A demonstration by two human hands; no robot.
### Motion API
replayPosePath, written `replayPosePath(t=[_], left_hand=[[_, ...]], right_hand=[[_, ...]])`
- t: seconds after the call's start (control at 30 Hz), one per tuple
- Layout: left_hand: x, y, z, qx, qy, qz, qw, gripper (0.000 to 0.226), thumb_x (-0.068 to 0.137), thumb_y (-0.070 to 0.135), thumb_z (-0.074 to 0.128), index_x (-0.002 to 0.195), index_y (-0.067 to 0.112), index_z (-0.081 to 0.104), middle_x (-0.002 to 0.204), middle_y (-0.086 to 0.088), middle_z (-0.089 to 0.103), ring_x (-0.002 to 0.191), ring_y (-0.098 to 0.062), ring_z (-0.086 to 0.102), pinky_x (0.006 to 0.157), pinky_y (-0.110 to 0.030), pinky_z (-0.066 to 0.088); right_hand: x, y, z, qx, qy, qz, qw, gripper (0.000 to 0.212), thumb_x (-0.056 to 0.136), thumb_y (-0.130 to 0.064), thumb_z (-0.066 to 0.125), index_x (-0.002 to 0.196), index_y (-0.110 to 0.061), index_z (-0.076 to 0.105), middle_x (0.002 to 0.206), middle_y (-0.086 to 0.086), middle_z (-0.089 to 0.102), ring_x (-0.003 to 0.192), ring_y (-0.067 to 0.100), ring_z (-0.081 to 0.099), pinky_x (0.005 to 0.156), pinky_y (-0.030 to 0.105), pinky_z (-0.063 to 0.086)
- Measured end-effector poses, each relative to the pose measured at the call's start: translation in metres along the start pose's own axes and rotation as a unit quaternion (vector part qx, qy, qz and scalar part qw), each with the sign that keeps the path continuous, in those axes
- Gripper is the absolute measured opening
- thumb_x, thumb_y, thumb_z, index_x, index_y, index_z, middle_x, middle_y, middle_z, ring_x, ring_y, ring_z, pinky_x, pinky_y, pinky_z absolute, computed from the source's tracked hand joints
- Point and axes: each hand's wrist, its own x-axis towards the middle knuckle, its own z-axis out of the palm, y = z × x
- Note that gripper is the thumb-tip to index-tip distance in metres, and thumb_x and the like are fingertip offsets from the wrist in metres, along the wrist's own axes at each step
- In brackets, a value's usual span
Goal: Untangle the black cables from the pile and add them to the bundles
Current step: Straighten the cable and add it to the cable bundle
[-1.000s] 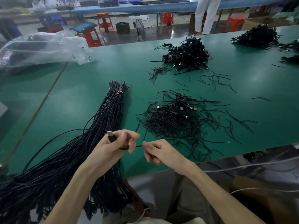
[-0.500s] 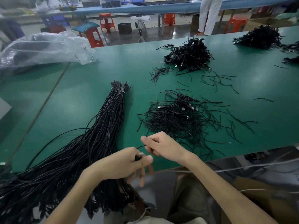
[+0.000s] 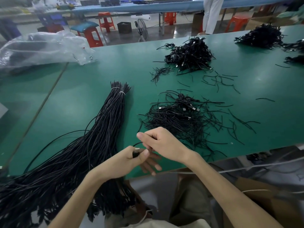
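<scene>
Pinching the plug end of one black cable (image 3: 137, 143), our left hand (image 3: 128, 160) sits low in the centre of the frame. Its thumb and forefinger are closed on the plug and its other fingers hang loose below. Our right hand (image 3: 164, 143) is just above and to the right, close beside the left, with its fingers curled round the thin cord of the same cable. The cord is slim and matte black, bowing in a short arc between the two grips. The plug seems to carry a pale tip, though it is too small for us to be sure.

Right of centre we see the tangled pile (image 3: 181, 119), loose black strands dotted with small silver connectors. Left of centre lie the bundles (image 3: 108, 119), long straight cables bound near their far ends with white ties (image 3: 121, 92) and spilling over the near edge at lower left.

Everything rests on a green table (image 3: 82, 89). A clear plastic bag (image 3: 41, 48) lies at upper left, and two further piles (image 3: 189, 53) sit at upper centre and upper right. Along the top edge are red stools (image 3: 105, 20), a fan (image 3: 142, 29) and a long blue bench (image 3: 148, 6).
</scene>
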Motion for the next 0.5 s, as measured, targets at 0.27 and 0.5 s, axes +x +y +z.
replayPosePath(t=[0.27,0.5], left_hand=[[-0.001,-0.026,-0.001,-0.194,0.114,0.007,0.974,0.047,0.104,0.058,0.044,0.145,0.039,0.055,0.152,0.009,0.054,0.143,-0.009,0.047,0.117,-0.022,0.033],[0.004,-0.023,-0.006,-0.360,0.089,0.121,0.921,0.075,0.104,0.062,0.021,0.160,0.015,0.033,0.166,-0.010,0.033,0.155,-0.025,0.028,0.124,-0.040,0.025]], right_hand=[[0.001,-0.007,0.012,0.077,0.008,-0.040,0.996,0.051,0.109,-0.040,0.047,0.064,-0.014,0.051,0.051,-0.013,0.041,0.049,0.004,0.036,0.055,0.016,0.032],[-0.003,0.004,0.030,0.165,-0.037,-0.022,0.985,0.047,0.108,-0.034,0.047,0.070,-0.009,0.056,0.051,-0.006,0.041,0.045,0.010,0.032,0.048,0.019,0.027]])
